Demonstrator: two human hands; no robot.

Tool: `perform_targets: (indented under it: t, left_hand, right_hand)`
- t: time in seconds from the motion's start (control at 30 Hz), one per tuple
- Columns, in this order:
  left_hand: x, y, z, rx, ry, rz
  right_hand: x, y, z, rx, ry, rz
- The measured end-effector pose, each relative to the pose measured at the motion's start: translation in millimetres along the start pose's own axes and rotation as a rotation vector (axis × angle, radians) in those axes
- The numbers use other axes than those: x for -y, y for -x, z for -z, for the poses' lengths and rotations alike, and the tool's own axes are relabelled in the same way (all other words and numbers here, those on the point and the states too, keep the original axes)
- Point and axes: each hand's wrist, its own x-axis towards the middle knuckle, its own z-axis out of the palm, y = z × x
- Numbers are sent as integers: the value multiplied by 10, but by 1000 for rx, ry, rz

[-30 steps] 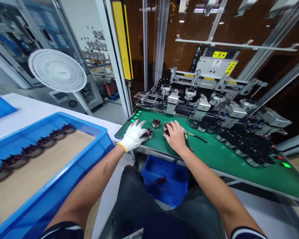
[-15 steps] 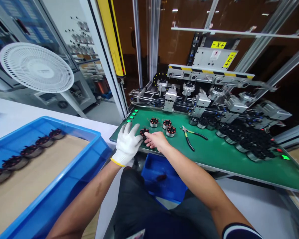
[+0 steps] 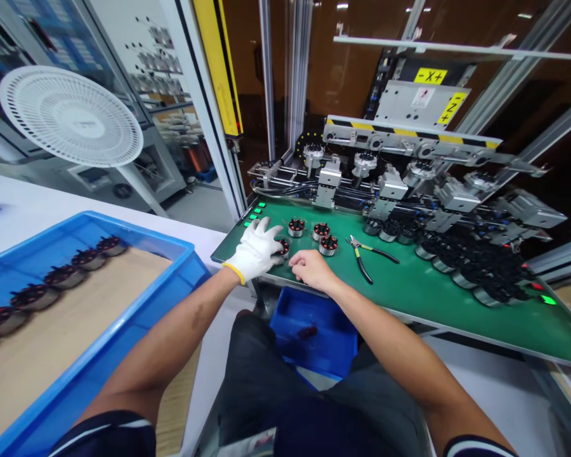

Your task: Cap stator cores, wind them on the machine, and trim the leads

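Note:
My left hand [image 3: 257,249], in a white glove with a yellow cuff, has its fingers spread and touches a round motor part [image 3: 283,246] near the front left of the green mat [image 3: 333,273]. My bare right hand [image 3: 309,266] is just right of that part, fingers curled together; whether something small is between them is hidden. Behind my hands stand more motor parts with black tops and copper windings: one at the back [image 3: 295,227] and two close together, one of them [image 3: 328,245] nearer me. Cutters with green and black handles [image 3: 361,259] lie open on the mat.
On the left, a blue tray [image 3: 190,251] holds a row of motor parts on cardboard. A machine with metal clamps [image 3: 330,178] spans the back. Dark motor parts [image 3: 485,273] crowd the mat's right. Below its front edge is a blue bin [image 3: 314,349]; a white fan [image 3: 71,117] stands back left.
My right hand has moved slightly right, away from the motor part. My left hand remains beside the part with its fingers spread. The view has shifted a little.

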Motion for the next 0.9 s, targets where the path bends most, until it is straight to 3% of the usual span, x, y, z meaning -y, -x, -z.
perform_targets:
  t: [0.17, 0.3, 0.4, 0.53, 0.63, 0.77, 0.9]
  left_hand:
    - [150, -19, 34, 117, 28, -29]
    - [330, -66, 227, 194, 46, -4]
    - [388, -272, 357, 146, 27, 76]
    - [286, -681, 305, 95, -78, 105]
    - [195, -847, 200, 115, -140, 91]
    - [117, -751, 182, 150, -175, 129]
    - [-132, -513, 229, 174, -157, 199]
  right_hand:
    - [-123, 273, 197, -92, 211, 230]
    - [-205, 374, 477, -359, 398, 401]
    - [-324, 271, 640, -523, 503, 460]
    - [-504, 82, 696, -643, 555, 477]
    - [-591, 73, 724, -710, 537, 472]
    - [-561, 195, 734, -732, 443, 448]
    - [-339, 137, 492, -613, 294, 364]
